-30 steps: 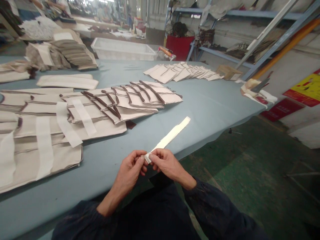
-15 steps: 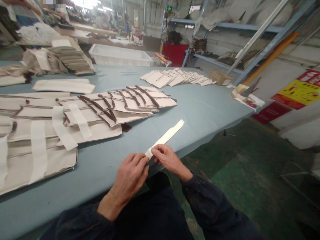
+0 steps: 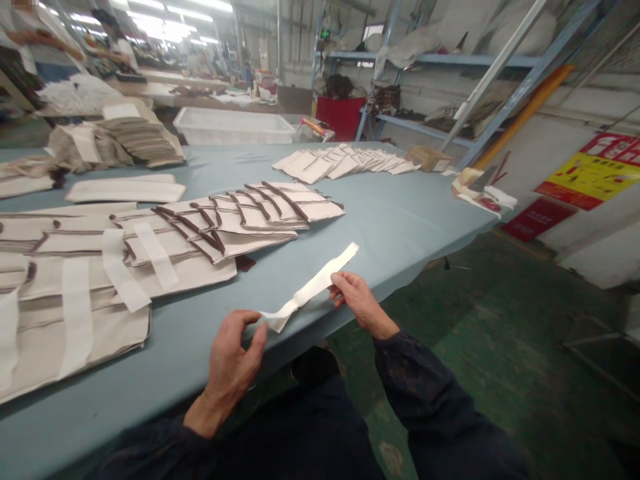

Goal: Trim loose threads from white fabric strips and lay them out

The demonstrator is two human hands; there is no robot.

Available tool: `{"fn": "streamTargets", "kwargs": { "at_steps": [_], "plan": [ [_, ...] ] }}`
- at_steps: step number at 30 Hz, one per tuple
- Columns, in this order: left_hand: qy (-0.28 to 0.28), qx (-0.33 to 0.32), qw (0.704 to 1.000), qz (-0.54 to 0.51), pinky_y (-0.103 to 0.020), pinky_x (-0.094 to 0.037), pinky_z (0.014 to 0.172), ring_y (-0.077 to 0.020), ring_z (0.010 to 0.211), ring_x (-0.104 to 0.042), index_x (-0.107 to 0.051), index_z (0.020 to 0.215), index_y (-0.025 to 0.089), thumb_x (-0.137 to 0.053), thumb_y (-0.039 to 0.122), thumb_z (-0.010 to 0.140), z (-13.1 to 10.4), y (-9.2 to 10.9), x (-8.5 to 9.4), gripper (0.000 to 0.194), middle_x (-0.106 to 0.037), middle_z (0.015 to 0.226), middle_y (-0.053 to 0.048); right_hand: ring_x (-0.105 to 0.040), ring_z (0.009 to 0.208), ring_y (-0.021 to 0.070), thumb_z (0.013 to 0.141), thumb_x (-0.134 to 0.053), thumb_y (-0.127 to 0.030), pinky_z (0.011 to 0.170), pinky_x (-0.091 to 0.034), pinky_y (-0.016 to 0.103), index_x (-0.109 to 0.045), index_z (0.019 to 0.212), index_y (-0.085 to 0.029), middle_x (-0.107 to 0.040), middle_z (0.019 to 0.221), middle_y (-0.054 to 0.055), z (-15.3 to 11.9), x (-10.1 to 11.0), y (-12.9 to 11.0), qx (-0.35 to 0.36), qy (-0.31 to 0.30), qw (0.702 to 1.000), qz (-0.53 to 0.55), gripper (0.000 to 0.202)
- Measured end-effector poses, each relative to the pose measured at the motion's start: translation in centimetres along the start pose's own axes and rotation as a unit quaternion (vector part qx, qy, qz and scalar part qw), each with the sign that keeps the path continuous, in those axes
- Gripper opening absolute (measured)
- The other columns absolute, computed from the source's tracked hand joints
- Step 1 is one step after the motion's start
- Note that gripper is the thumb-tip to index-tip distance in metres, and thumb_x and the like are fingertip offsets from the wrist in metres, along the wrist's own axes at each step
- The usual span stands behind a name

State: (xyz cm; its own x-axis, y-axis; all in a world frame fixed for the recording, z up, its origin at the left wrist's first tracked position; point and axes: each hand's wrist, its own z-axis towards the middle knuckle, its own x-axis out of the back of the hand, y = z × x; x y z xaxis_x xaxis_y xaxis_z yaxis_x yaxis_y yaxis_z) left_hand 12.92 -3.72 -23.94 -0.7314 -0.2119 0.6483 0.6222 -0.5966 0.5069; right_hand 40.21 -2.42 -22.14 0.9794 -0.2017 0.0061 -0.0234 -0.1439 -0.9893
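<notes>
In the head view, the hands are spreading apart: they were bunching together at the near end of the pale strip (image 3: 315,285), and now more of its length is showing, so it is probably being opened out or straightened. The right hand (image 3: 357,300) is pinching the strip's edge between thumb and fingers, nearly closed. The left hand (image 3: 233,357) is curving loosely at the curling near end, thumb and forefinger parting; whether it is gripping, I cannot tell. The strip is lying slantwise over the worktop (image 3: 395,220), close to its near edge.

Left of the strip, dark-trimmed fabric pieces (image 3: 270,207) are overlapping, with white strips (image 3: 156,257) lying across others. Beyond the strip, a fan of pale pieces (image 3: 345,163) is spreading beside a cardboard box (image 3: 425,159).

Now the writing: right of the strip, a yellow-and-red poster (image 3: 593,177) and a red sign (image 3: 537,219) are showing characters too blurred for reading; no brand is showing legibly.
</notes>
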Motion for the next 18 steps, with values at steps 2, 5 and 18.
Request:
{"fn": "streamTargets", "kwargs": {
  "at_steps": [2,5,18],
  "plan": [
    [0.077,-0.004,0.997,0.03,-0.04,-0.052,0.085,-0.0259,0.092,-0.063,-0.058,0.103,0.019,-0.057,0.027,0.099,0.8,0.6,0.5,0.01,-0.064,0.096,-0.008,-0.056,0.06,0.0097,0.073,-0.073,-0.06,0.047,-0.042,0.018,-0.06,0.077,-0.015,-0.062,0.075,0.002,-0.2,-0.3,0.0,-0.003,-0.009,1.0,0.013,0.047],
    [0.018,-0.112,0.991,0.066,-0.042,-0.051,0.091,-0.0279,0.101,-0.062,-0.061,0.111,0.016,-0.056,0.024,0.098,1.6,1.8,0.2,0.015,-0.067,0.106,-0.01,-0.056,0.058,0.0099,0.07,-0.076,-0.059,0.045,-0.042,0.018,-0.062,0.073,-0.015,-0.063,0.071,0.002,-0.3,-0.9,0.0,-0.007,-0.014,0.999,0.033,0.046],
    [-0.099,-0.261,0.944,0.178,-0.041,-0.046,0.097,-0.0298,0.113,-0.059,-0.061,0.13,0.008,-0.045,0.026,0.105,0.0,0.0,-4.0,0.036,-0.068,0.128,-0.014,-0.067,0.068,0.0121,0.097,-0.05,-0.016,0.045,-0.046,0.015,-0.054,0.075,-0.017,-0.07,0.082,0.005,8.3,4.3,-5.4,-0.023,0.181,0.952,0.244,0.023]
  ]
}}
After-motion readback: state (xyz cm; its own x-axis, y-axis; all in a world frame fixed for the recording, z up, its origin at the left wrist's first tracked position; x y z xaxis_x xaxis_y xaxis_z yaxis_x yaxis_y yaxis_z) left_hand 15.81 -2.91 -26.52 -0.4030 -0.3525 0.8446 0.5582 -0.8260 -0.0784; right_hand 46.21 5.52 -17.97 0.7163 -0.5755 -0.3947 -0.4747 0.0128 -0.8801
